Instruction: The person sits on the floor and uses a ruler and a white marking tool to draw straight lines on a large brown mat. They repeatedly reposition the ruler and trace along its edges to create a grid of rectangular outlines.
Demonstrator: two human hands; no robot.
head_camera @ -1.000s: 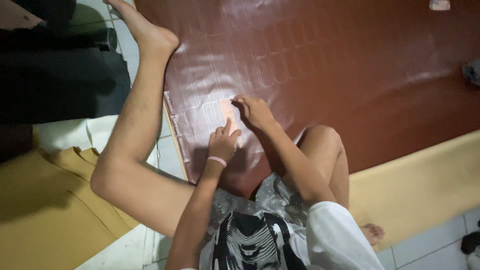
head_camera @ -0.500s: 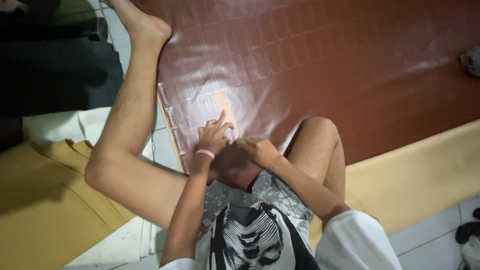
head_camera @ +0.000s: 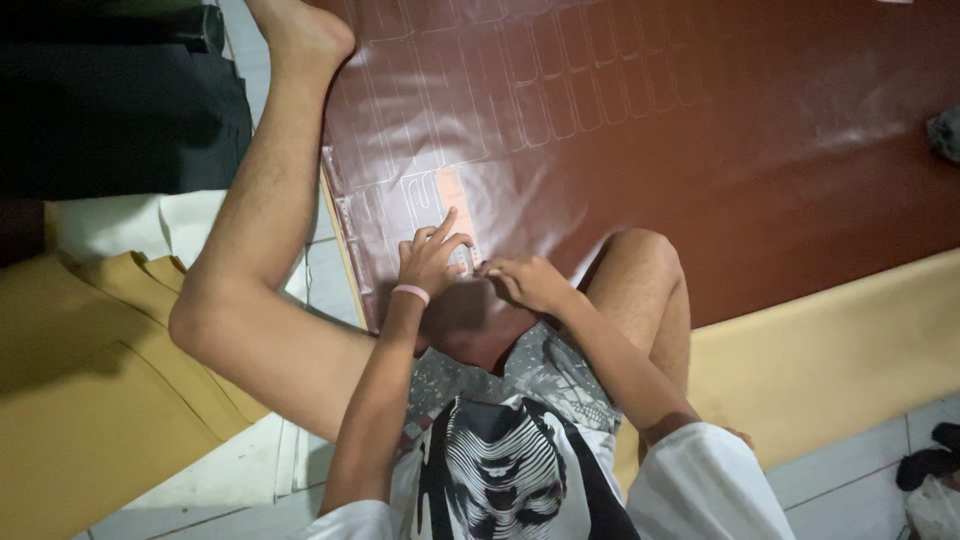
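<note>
A glossy brown leather-like sheet (head_camera: 700, 150) lies on the floor, marked with rows of pale traced outlines. A small pinkish template (head_camera: 452, 198) sits on its near left part. My left hand (head_camera: 430, 262), with a pink band on the wrist, presses on the template's lower end, index finger stretched up along it. My right hand (head_camera: 525, 282) is just to the right, fingers pinched at the template's lower corner and touching the left hand's fingertips. Whether it holds a thin marker is too small to tell. My bare legs frame the sheet's edge.
Tan sheets lie at the left (head_camera: 90, 400) and along the right (head_camera: 840, 340). Black fabric (head_camera: 110, 110) fills the upper left, with white cloth (head_camera: 130, 225) below it. A dark object (head_camera: 945, 130) sits at the right edge, and dark footwear (head_camera: 930, 470) on white tiles.
My right hand moved from above the template down to its lower right corner, beside the left hand. My left hand slid a little up onto the template. The view shifted slightly.
</note>
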